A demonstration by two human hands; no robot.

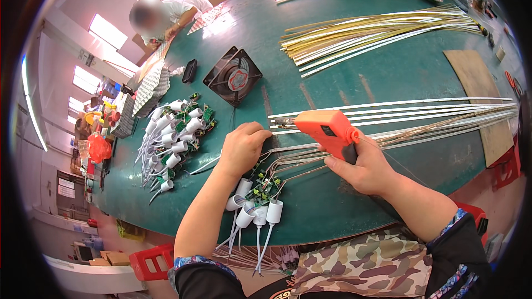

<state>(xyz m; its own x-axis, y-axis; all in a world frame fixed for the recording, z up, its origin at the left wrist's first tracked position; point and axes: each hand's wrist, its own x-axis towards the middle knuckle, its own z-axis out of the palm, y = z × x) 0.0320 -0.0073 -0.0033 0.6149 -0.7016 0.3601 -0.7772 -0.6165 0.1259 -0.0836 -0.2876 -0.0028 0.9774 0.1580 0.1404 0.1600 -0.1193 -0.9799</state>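
Observation:
My right hand [370,167] is wrapped round the grip of an orange soldering gun [326,126], whose metal tip points left at the ends of thin white strips, likely LED strips [388,107]. Close to that tip, my left hand [242,147] is closed, thumb and fingers pressed together by the strip ends; what they pinch is too small to make out. Below it lie green circuit boards [265,189] with thin wires, joined to white cylindrical caps [274,212] whose cables hang over the table's near edge. More strips, several with brownish wires [310,158], run rightward under the gun.
On the green table [332,205] stands a square black fan [235,77]. Left of it lies a heap of white caps with boards [174,138]. Yellow and white strips [366,36] lie at the back; a brown board [482,88] is at right. Another person [177,14] works at the far left.

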